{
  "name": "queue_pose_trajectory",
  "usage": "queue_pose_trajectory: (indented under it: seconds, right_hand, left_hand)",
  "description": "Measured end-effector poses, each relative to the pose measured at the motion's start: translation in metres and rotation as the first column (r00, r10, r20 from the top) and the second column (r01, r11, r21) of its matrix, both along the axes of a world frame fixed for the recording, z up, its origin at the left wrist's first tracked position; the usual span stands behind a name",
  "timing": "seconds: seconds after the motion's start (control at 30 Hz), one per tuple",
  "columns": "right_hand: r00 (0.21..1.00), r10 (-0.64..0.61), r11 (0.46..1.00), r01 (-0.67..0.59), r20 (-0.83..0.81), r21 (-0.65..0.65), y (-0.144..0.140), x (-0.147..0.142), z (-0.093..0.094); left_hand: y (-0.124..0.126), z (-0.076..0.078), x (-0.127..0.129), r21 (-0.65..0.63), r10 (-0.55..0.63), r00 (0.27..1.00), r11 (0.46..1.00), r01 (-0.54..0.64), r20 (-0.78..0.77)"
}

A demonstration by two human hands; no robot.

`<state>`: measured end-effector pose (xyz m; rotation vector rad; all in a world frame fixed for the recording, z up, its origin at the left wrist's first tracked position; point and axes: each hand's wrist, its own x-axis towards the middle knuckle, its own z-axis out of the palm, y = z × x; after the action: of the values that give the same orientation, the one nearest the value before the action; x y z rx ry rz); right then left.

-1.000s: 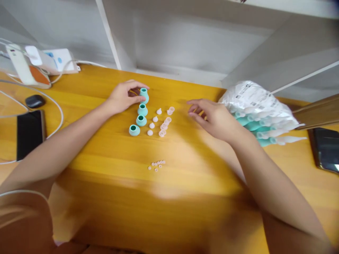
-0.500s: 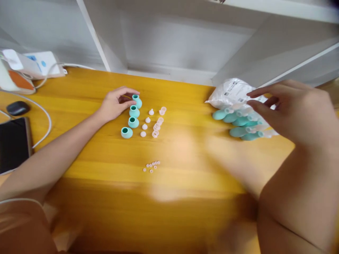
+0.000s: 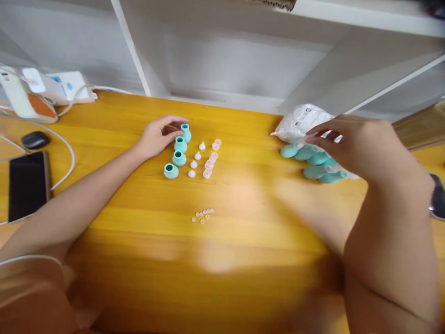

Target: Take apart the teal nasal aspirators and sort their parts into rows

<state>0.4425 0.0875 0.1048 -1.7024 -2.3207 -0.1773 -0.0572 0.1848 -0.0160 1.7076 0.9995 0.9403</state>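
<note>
My left hand is closed around the farthest teal squeeze bulb, thumb in front and fingers behind it. Nearer me in the same row stand three more open-necked bulbs. Beside them are a column of small white cone-shaped pieces and a column of clear pinkish cup-like pieces. Over on the right, my right hand pinches thumb and forefinger together above several lying teal bulbs with pale translucent tips. What its fingertips hold, if anything, is hidden.
Several tiny pinkish rings lie nearer me. A clear plastic bag sits behind the right-hand bulbs. At left are a phone, a black mouse, cables and a white power strip. Grey shelf panels rise behind.
My right hand has moved left and slightly down to the lying bulbs' tips. My left hand stays at the farthest bulb. The view has shifted a little.
</note>
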Motion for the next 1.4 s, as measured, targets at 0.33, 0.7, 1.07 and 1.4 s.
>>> queue_pose_trajectory:
  seconds: [0.33, 0.7, 1.07, 1.4]
  right_hand:
    - [0.881, 0.166, 0.980, -0.198, -0.444, -0.025, -0.047, -0.058, 0.043]
    - [0.003, -0.240, 0.596, -0.789, -0.971, -0.150, -0.099, -0.198, -0.070]
    - [-0.060, -0.451, 0.542, -0.811, -0.891, -0.220, -0.112, -0.217, -0.097]
    - [-0.074, -0.421, 0.634, -0.737, -0.904, -0.235, -0.097, -0.205, -0.100]
  left_hand:
    - [-0.073, 0.088, 0.016, 0.560, 0.156, 0.923, 0.755, -0.342, 0.352]
    - [-0.221, 0.078, 0.048, -0.438, -0.463, 0.886, 0.793, 0.423, 0.017]
    - [-0.221, 0.044, 0.032, -0.409, -0.442, 0.879, 0.779, 0.475, 0.180]
    - [-0.222, 0.039, 0.032, -0.322, -0.251, 0.914, 0.878, 0.354, 0.320]
